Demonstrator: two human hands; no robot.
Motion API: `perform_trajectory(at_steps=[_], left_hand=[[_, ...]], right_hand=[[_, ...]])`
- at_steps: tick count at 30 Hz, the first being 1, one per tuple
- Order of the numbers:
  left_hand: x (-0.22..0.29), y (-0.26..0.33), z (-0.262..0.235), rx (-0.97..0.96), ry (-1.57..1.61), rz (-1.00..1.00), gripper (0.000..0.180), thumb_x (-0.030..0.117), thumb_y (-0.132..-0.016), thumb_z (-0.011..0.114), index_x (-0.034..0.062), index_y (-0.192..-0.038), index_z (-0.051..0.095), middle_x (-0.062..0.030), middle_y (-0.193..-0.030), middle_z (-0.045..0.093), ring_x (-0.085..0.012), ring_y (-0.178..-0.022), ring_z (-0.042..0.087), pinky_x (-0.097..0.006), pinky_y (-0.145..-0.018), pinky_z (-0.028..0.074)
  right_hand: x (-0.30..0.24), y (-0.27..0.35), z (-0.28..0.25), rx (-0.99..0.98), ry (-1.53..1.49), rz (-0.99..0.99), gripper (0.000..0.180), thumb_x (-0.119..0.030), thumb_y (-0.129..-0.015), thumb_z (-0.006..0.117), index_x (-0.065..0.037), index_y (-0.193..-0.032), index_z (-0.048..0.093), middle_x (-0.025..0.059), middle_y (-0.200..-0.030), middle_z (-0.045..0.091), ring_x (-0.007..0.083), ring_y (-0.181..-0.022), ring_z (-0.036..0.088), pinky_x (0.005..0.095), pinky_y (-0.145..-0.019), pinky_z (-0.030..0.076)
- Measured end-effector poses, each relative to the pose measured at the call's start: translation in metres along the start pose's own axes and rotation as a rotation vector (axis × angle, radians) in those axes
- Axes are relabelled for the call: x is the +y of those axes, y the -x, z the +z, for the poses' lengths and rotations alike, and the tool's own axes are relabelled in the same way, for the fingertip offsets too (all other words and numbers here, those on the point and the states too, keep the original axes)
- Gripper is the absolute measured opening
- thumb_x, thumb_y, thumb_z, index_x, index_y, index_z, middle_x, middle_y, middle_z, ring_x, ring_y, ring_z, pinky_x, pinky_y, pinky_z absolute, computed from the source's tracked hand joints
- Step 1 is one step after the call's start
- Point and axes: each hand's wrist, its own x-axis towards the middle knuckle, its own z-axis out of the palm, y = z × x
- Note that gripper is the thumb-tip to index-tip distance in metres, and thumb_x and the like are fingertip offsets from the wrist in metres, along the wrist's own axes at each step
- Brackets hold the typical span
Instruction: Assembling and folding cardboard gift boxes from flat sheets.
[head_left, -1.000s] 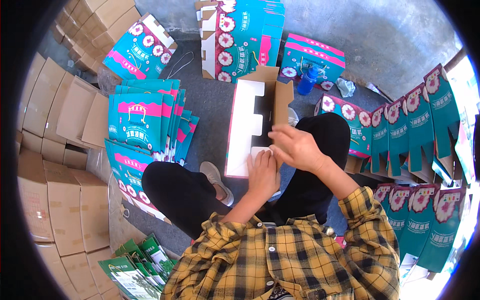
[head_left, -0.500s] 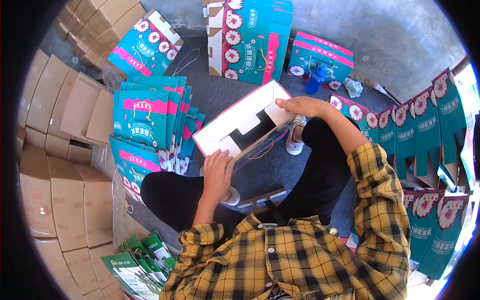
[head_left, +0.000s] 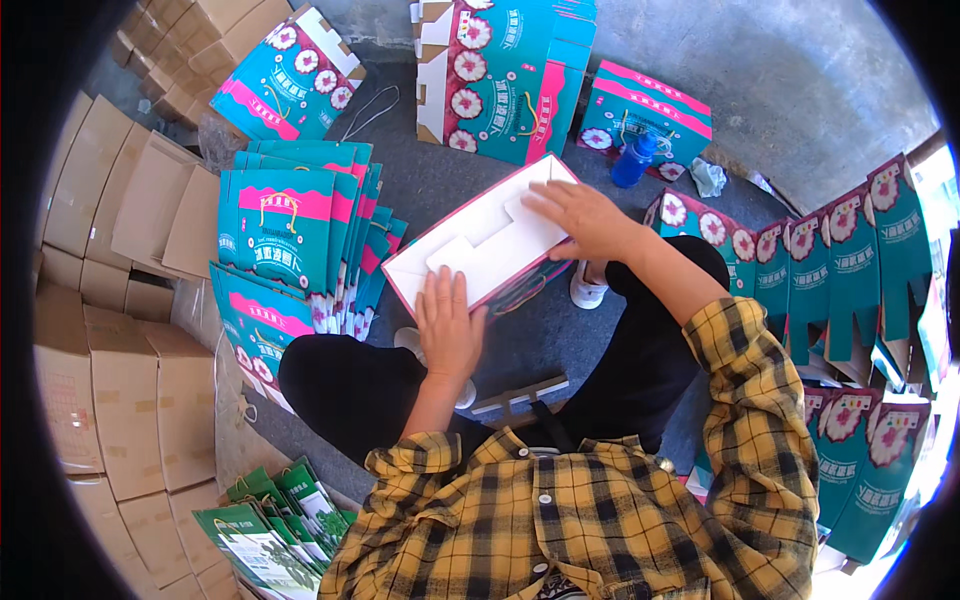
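Left hand: flat, fingers spread, palm pressing the near edge of the white-lined box; grips nothing
Box: centre, on the lap
Right hand: open, flat on the far right edge
Change: box tilted flatter; left hand moved onto it

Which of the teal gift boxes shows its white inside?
The box under both hands, left hand and right hand, in front of the knees. The others show only their teal and pink printed outsides.

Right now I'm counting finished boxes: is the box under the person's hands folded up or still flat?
Folded up, lying on its side. The box shows its white underside with interlocked flaps; the left hand and right hand press on them.
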Motion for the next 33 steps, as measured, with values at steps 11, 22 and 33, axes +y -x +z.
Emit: perform_trajectory(at_steps=[11,22,33], left_hand=[[-0.011,0.003,0.012,-0.140,0.081,0.074,0.047,0.023,-0.086,0.062,-0.0010,-0.124,0.051,-0.0211,-0.129,0.052,-0.0351,-0.124,0.046,-0.047,-0.105,0.032],[-0.014,-0.001,-0.020,0.101,0.239,-0.020,0.046,0.021,-0.086,0.061,-0.0017,-0.124,0.050,-0.0235,-0.130,0.048,-0.0373,-0.122,0.044,-0.046,-0.105,0.031],[-0.157,-0.025,0.035,-0.419,1.307,-1.292,0.102,0.083,-0.079,0.029,0.0015,-0.139,0.037,-0.0243,-0.130,0.050,-0.0366,-0.118,0.050,-0.052,-0.098,0.038]], right_hand=[[-0.004,-0.008,0.029,-0.424,0.023,0.077,0.053,-0.026,-0.074,0.075,-0.011,-0.120,0.055,0.0064,-0.120,0.056,0.0274,-0.112,0.053,0.0396,-0.087,0.049],[-0.006,-0.009,-0.012,-0.189,-0.347,0.282,0.044,-0.035,-0.084,0.064,-0.008,-0.118,0.059,0.0128,-0.117,0.060,0.0341,-0.106,0.057,0.0412,-0.091,0.046],[0.094,-0.002,0.073,0.017,-0.999,1.164,0.085,-0.069,-0.089,0.028,0.004,-0.116,0.061,0.0214,-0.108,0.065,0.0288,-0.102,0.061,0.0368,-0.084,0.045]])
